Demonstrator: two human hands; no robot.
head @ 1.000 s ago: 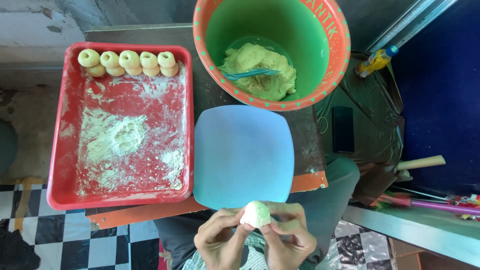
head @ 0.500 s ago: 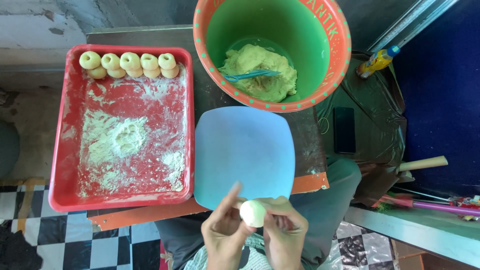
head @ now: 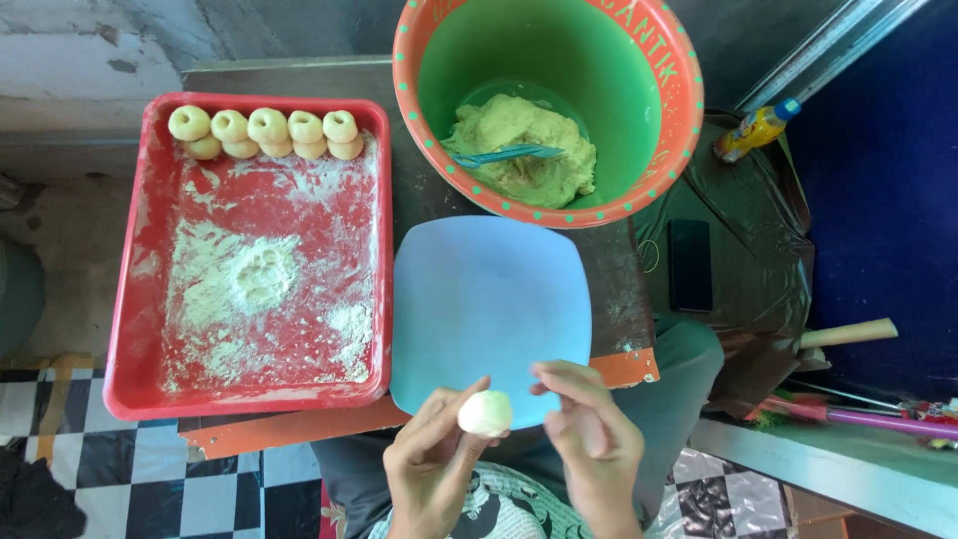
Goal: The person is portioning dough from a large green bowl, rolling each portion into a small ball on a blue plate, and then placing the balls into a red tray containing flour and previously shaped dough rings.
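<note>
In the head view, the left hand [head: 434,469] holds a small pale dough ball [head: 486,412] at its fingertips, fingers curled up around the ball's left and underside. The right hand [head: 589,439] sits just beside the ball, palm turned toward it and fingers loosely spread; whether its fingertips touch the dough cannot be told, and it grips nothing that shows. Both wrists run off the bottom edge, so the forearms are cut away.

The ball hangs over the near edge of a light blue square plate [head: 489,289], which lies on the dark counter [head: 299,78]. Most of the counter is covered, and its near edge shows only as an orange strip.

To the left lies a red tray [head: 125,299] dusted with flour [head: 264,279], with a pressed mark in the thickest heap. Along the tray's far wall stands a row of shaped dough pieces [head: 267,130]; they look stacked in two layers, but the lower ones are mostly hidden.

Beyond the plate stands a green tub with an orange rim [head: 639,170], its far rim cut off by the top edge. Inside is a mass of dough [head: 524,150] with a blue utensil [head: 504,155] lying on it, its head sunk out of sight.
</note>
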